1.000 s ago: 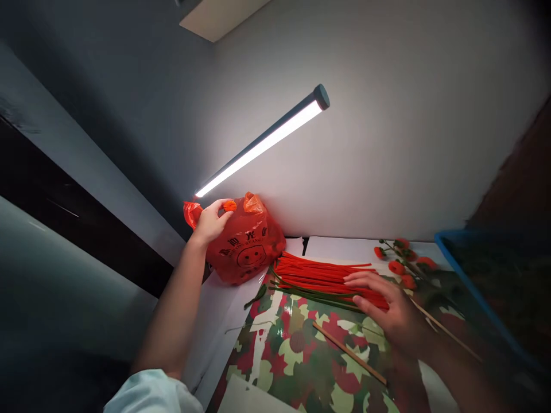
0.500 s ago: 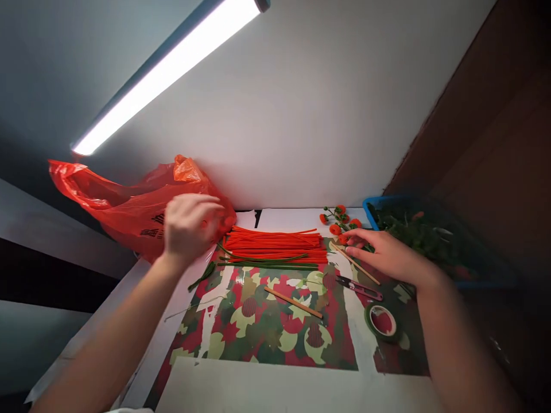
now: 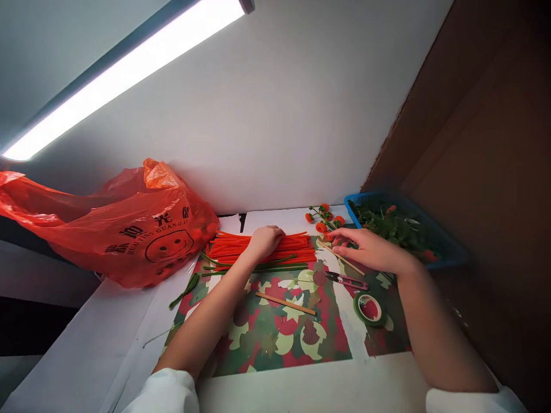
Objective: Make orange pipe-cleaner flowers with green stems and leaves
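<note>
A bundle of red pipe cleaners (image 3: 297, 249) lies across the patterned mat. My left hand (image 3: 264, 242) rests on the bundle from above, its fingers curled down and closed on the pipe cleaners; how many it grips is hidden. Several green pipe cleaners (image 3: 279, 267) lie along the near side. My right hand (image 3: 372, 250) is stretched out by a spray of small orange-red flowers (image 3: 323, 218) with green stems. Its thumb and fingers are apart, the tips beside the lowest bloom. Under that hand is a thin wooden stick (image 3: 346, 261).
Pink-handled thread snips (image 3: 346, 280) and a roll of green tape (image 3: 369, 310) lie on the right. Another wooden stick (image 3: 286, 303) is mid-mat (image 3: 284, 344). A red plastic bag (image 3: 142, 229) stands at left, a blue basket (image 3: 350, 213) of greenery at back right.
My left hand has come from in front of the red bag, moving right and down onto the red pipe cleaners. My right hand stays by the flowers. The view has shifted slightly.
</note>
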A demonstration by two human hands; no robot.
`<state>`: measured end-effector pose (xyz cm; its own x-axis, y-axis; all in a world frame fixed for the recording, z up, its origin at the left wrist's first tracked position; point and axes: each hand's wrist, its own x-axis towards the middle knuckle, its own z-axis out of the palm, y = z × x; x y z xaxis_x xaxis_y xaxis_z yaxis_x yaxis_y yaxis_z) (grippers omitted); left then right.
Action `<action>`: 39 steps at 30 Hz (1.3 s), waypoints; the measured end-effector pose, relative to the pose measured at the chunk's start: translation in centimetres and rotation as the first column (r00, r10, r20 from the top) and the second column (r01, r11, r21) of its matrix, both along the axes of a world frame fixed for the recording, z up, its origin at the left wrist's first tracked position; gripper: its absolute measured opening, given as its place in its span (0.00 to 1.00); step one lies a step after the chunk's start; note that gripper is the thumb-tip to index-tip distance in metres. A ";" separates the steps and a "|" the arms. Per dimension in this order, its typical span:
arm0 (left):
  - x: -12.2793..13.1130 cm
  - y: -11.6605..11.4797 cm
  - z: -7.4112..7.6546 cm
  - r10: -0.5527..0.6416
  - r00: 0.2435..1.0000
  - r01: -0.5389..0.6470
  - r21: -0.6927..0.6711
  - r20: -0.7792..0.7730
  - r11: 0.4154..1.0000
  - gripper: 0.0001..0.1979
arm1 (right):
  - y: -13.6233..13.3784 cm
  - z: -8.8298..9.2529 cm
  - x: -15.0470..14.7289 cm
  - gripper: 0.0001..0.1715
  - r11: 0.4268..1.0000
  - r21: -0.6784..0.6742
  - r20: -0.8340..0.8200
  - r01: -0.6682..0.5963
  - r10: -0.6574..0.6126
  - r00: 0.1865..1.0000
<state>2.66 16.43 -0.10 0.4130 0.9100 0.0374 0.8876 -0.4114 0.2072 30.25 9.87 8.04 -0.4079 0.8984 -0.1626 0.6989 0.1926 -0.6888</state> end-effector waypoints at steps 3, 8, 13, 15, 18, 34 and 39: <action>-0.3 0.3 0.0 -0.004 0.998 0.006 -0.038 0.062 0.999 0.13 | 0.3 -0.5 -0.1 0.26 1.000 -0.010 0.000 -0.002 0.002 1.000; -0.6 0.4 -0.5 -0.070 0.990 0.071 -0.001 0.124 0.997 0.12 | 0.4 -1.1 -1.0 0.26 1.000 -0.008 0.039 -0.030 0.030 0.999; -1.1 0.5 -0.6 -0.104 0.982 0.108 -0.019 0.155 0.994 0.11 | 0.1 -0.7 -3.3 0.25 0.993 0.020 0.029 -0.118 0.117 0.993; -1.2 0.4 -0.4 -0.095 0.985 0.102 -0.043 0.143 0.994 0.10 | -0.2 -0.4 -4.1 0.25 0.988 0.042 0.026 -0.149 0.148 0.989; -1.1 0.3 -0.3 -0.040 0.994 0.044 -0.039 0.097 0.998 0.10 | -0.7 -0.3 -4.6 0.24 0.984 0.059 0.022 -0.168 0.167 0.986; -0.8 -2.9 1.4 0.069 0.995 -0.081 0.193 0.067 0.978 0.13 | -7.6 -2.6 -2.3 0.21 0.994 0.042 0.022 -0.097 0.096 0.995; -1.0 -7.3 3.8 0.117 0.989 -0.145 0.457 0.090 0.877 0.15 | -11.2 -5.0 -2.0 0.22 0.982 0.176 -0.101 -0.073 0.092 0.991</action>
<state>1.63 9.13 3.73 0.2752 0.8293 0.4864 0.9323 -0.3537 0.0756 28.24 -1.29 3.04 -0.4888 0.8715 0.0403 0.5985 0.3686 -0.7113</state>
